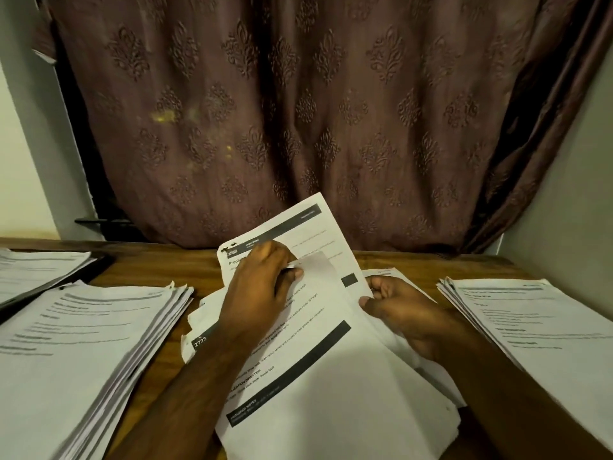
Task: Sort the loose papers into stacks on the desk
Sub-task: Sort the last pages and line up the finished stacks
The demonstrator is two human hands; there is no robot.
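A loose pile of printed papers (331, 386) lies in the middle of the wooden desk (195, 260), its sheets fanned and askew. My left hand (262, 287) pinches the top corner of one sheet (318, 277) and peels it up from the pile. A raised sheet with a dark header bar (295, 227) tilts up behind it. My right hand (401, 313) grips the right edge of the pile between thumb and fingers. A tall stack of papers (76, 353) stands on the left, and another stack (537, 330) on the right.
A third stack of papers (33, 270) rests on a dark flat object at the far left. A patterned brown curtain (298, 111) hangs just behind the desk's back edge. Pale walls close in on both sides.
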